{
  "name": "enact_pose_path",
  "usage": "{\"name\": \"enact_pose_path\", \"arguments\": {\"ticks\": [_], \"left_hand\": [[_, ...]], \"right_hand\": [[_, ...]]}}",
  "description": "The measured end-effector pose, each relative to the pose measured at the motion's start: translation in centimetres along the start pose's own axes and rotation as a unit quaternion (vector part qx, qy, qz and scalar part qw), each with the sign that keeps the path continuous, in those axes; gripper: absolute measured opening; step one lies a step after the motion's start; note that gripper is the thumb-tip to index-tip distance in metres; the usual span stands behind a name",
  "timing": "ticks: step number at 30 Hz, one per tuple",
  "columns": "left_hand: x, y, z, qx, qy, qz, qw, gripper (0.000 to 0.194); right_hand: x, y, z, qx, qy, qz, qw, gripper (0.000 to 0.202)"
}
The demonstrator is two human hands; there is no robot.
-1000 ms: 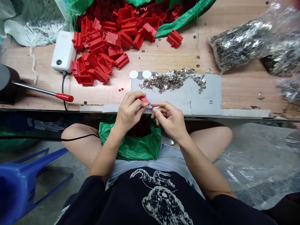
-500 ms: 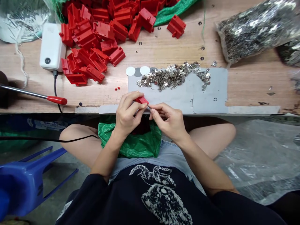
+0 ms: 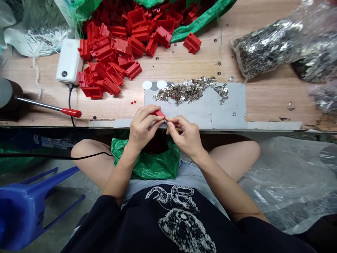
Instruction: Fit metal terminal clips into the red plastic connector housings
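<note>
The left hand (image 3: 142, 127) is pinching a red housing (image 3: 159, 113), likely light, stiff, best held by its sides; the right hand (image 3: 186, 135) is gripping a slender piece (image 3: 165, 120).

dark t-shirt (image 3: 126, 221) with white print (image 3: 189, 230)

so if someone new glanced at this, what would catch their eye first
Probably the bright jumble of red plastic pieces, upper left, lying in and in front of a green sack. Next comes the glinting heap of small metal parts on the grey mat near the centre. Below that, the left grip holds one red piece, the right grip a slim item close to it.
</note>
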State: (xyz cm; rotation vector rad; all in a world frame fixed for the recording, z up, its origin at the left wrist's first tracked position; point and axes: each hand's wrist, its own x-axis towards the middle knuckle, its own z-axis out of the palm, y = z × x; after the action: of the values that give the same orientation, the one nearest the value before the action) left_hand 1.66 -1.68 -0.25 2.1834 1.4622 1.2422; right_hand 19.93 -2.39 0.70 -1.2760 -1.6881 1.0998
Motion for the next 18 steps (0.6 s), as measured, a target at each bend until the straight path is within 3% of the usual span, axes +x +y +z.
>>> {"name": "enact_pose_path", "arguments": {"ticks": [5,18], "left_hand": [[0.1,0.04,-0.3,-0.019,0.0,0.004,1.0,0.013],[0.17,0.05,-0.45,-0.029,-0.013,-0.001,0.999,0.01]], "right_hand": [[0.04,-0.07,-0.23,0.051,-0.032,0.01,0.998,0.023],[0.81,-0.8,-1.02,-0.012,-0.072,0.014,0.997,0.014]]}}
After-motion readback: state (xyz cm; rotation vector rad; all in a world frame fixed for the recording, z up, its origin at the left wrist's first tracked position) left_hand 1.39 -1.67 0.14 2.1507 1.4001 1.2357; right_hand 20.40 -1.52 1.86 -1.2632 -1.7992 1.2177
